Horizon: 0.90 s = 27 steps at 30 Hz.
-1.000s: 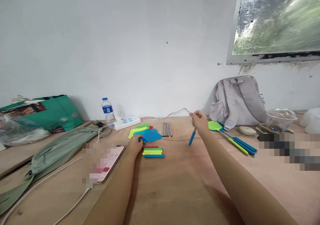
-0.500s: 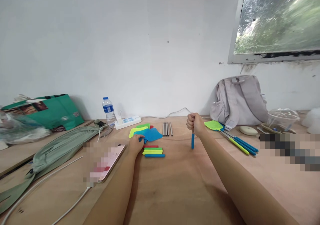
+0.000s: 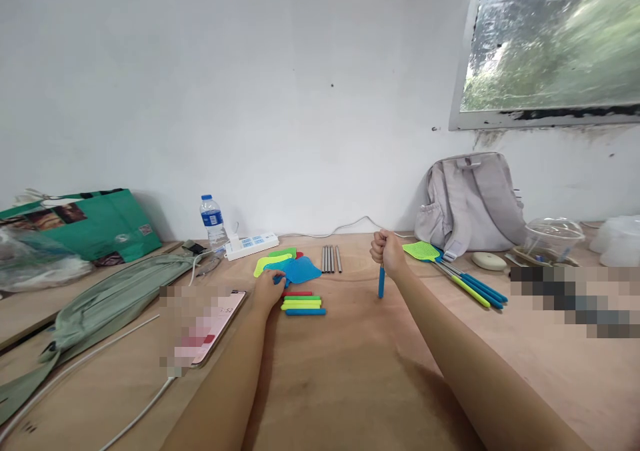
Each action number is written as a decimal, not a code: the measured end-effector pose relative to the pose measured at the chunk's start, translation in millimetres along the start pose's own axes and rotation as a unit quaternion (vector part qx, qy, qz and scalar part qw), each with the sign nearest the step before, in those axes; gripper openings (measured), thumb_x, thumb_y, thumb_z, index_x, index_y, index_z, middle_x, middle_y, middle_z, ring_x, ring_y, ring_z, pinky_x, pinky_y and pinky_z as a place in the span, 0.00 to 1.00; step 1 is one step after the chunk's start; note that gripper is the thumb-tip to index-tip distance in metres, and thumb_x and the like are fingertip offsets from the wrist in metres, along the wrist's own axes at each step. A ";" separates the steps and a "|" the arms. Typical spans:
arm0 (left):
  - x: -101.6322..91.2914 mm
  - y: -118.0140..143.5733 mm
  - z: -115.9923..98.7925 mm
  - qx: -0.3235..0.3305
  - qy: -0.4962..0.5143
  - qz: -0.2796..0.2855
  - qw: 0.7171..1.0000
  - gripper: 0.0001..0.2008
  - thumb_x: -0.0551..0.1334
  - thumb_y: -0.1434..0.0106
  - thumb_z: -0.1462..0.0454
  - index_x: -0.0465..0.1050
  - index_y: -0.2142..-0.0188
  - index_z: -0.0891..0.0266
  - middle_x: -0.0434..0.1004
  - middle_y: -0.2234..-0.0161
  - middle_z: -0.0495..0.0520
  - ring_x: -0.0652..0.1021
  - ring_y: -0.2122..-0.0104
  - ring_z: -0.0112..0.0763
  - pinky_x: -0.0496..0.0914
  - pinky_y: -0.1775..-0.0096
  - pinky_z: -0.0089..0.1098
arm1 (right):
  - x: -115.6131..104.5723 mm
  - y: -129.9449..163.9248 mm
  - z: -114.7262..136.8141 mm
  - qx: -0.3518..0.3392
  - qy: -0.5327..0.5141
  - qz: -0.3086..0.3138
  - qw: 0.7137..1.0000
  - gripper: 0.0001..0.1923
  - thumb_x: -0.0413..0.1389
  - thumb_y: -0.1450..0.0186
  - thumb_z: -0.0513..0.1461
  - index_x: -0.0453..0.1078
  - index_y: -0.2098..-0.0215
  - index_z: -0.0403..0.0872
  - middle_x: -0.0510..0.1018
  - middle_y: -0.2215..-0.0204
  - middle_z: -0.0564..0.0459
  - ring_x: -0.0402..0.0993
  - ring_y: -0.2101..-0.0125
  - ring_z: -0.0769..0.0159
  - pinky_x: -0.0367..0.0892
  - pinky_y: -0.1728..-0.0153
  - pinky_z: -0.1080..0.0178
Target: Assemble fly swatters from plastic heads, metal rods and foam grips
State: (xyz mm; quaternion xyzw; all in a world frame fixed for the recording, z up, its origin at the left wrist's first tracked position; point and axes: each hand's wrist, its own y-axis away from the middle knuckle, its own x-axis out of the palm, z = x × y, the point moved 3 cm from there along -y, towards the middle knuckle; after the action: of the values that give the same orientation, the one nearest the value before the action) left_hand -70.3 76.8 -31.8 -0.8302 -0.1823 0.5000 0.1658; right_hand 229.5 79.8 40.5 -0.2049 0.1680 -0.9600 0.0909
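My right hand (image 3: pixel 385 251) is a fist around a blue handle (image 3: pixel 381 281) that stands upright with its lower end on the wooden table (image 3: pixel 350 371). My left hand (image 3: pixel 269 287) rests on the blue fly-swatter head (image 3: pixel 300 271), which lies in a small pile with yellow-green heads (image 3: pixel 267 263). Just right of that hand lie red, green, yellow and blue handle pieces (image 3: pixel 303 302) side by side. Several grey metal rods (image 3: pixel 331 259) lie behind them. Assembled fly swatters (image 3: pixel 460 279) lie to the right of my right hand.
A phone (image 3: pixel 220 317) with a white cable lies at the left, beside a grey-green pouch (image 3: pixel 100 304). At the back stand a water bottle (image 3: pixel 213 221), a power strip (image 3: pixel 250 244), a green bag (image 3: pixel 85 224) and a grey backpack (image 3: pixel 475 204). A clear bowl (image 3: pixel 553 237) sits far right.
My right hand turned the blue handle from slanted to upright and closed into a fist over its top, shifting slightly left. My left hand stayed on the blue swatter head.
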 end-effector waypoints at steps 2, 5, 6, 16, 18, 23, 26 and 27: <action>0.4 -0.5 1.0 -0.007 -0.003 -0.004 1.000 0.10 0.57 0.48 0.64 0.72 0.66 0.64 0.71 0.66 0.55 0.72 0.67 0.32 0.67 0.64 0.30 | 0.6 1.9 0.5 -0.009 0.000 -0.005 1.000 0.16 0.42 0.44 0.42 0.43 0.85 0.48 0.41 0.91 0.65 0.34 0.90 0.78 0.32 0.89 0.72; 1.1 -1.6 2.8 -0.020 -0.007 -0.009 1.000 0.11 0.58 0.48 0.63 0.72 0.66 0.66 0.71 0.66 0.56 0.72 0.69 0.30 0.67 0.64 0.30 | 0.7 4.5 1.2 -0.018 -0.001 -0.009 1.000 0.16 0.42 0.44 0.43 0.43 0.85 0.48 0.41 0.91 0.65 0.35 0.90 0.78 0.33 0.89 0.72; 1.3 -1.9 3.4 -0.023 -0.008 -0.010 1.000 0.11 0.58 0.47 0.63 0.72 0.66 0.66 0.70 0.66 0.56 0.72 0.70 0.30 0.67 0.64 0.29 | 0.3 5.1 1.4 -0.020 -0.002 -0.009 1.000 0.16 0.42 0.44 0.43 0.43 0.85 0.48 0.42 0.91 0.65 0.35 0.90 0.78 0.33 0.89 0.72; 2.5 -3.6 6.8 -0.033 -0.004 -0.008 0.999 0.09 0.58 0.48 0.62 0.73 0.68 0.65 0.70 0.68 0.55 0.71 0.72 0.29 0.67 0.65 0.30 | -5.3 8.5 3.5 -0.035 -0.007 -0.005 0.999 0.16 0.43 0.44 0.43 0.43 0.85 0.48 0.41 0.90 0.65 0.35 0.90 0.78 0.33 0.89 0.72; 2.5 -3.2 6.8 -0.035 -0.001 -0.012 0.999 0.09 0.58 0.47 0.63 0.73 0.69 0.65 0.70 0.69 0.55 0.71 0.72 0.29 0.67 0.65 0.30 | -3.5 9.4 3.0 -0.034 -0.003 -0.003 0.999 0.16 0.43 0.44 0.43 0.43 0.85 0.48 0.42 0.90 0.65 0.35 0.90 0.78 0.33 0.89 0.72; -0.9 -2.6 6.1 -0.044 0.020 -0.028 0.998 0.09 0.55 0.46 0.63 0.70 0.69 0.65 0.71 0.68 0.56 0.72 0.68 0.32 0.66 0.64 0.31 | 7.6 10.7 0.4 -0.032 0.017 0.003 0.999 0.18 0.45 0.44 0.46 0.43 0.85 0.48 0.42 0.90 0.64 0.36 0.89 0.78 0.33 0.88 0.71; -3.6 -2.1 5.7 -0.061 0.039 -0.035 0.997 0.08 0.54 0.45 0.63 0.67 0.69 0.64 0.72 0.70 0.54 0.72 0.67 0.34 0.66 0.64 0.32 | 15.1 11.7 -2.1 -0.037 0.040 -0.003 0.999 0.19 0.47 0.45 0.47 0.44 0.85 0.48 0.43 0.89 0.64 0.37 0.88 0.78 0.33 0.87 0.71; -4.3 -1.8 5.8 -0.068 0.045 -0.037 0.996 0.07 0.54 0.45 0.63 0.67 0.69 0.64 0.72 0.70 0.54 0.72 0.67 0.34 0.66 0.64 0.32 | 16.5 12.5 -3.9 -0.040 0.048 -0.007 0.998 0.20 0.48 0.45 0.48 0.44 0.84 0.48 0.43 0.88 0.64 0.38 0.88 0.78 0.34 0.87 0.71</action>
State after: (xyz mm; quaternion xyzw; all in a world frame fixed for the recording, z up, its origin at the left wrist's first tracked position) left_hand -77.5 76.9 -30.3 -0.8540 -0.2392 0.4417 0.1357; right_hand 214.3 65.3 38.7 -0.1633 0.2092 -0.9617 0.0681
